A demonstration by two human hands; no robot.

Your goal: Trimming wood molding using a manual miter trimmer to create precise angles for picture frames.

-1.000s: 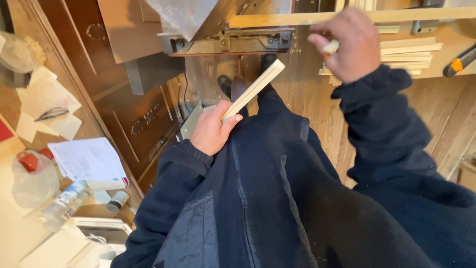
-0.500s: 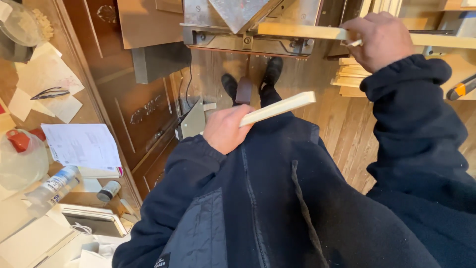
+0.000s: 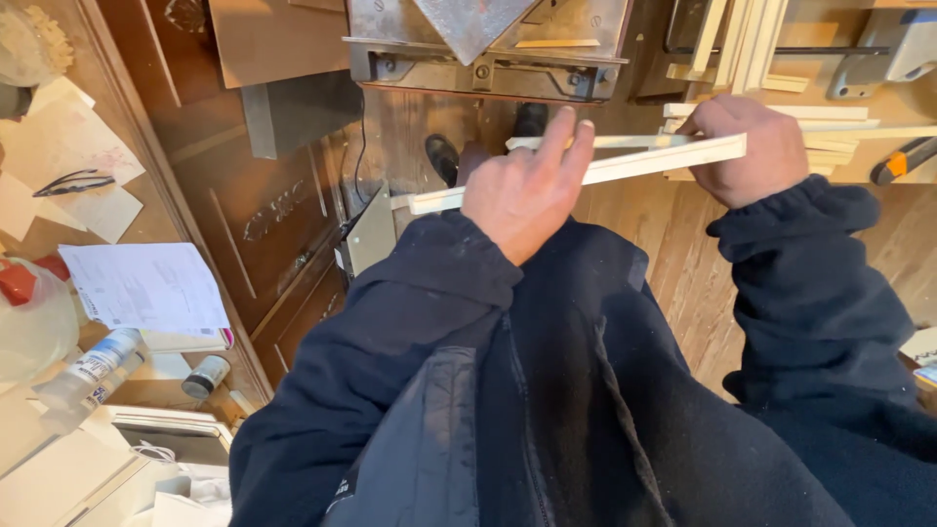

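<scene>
The left hand (image 3: 522, 195) has its grip closed round the pale wooden strip (image 3: 625, 166), held level in front of the metal cutter (image 3: 488, 49). The right hand (image 3: 752, 146) clamps the strip's far end. Keeping both grips firm and the strip straight looks wise. Fingertips, the second strip (image 3: 586, 141) behind and the cutter's blade stay partly hidden.

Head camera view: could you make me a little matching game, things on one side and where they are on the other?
Things:
1. pale wooden strip
2. printed paper sheet
3. small white bottle
4. metal cutting machine

Places:
A. top centre, above the hands
B. lower left, lying on its side
C. held by both hands
D. left, flat on the bench

Pairs: 1-C, 2-D, 3-B, 4-A
</scene>
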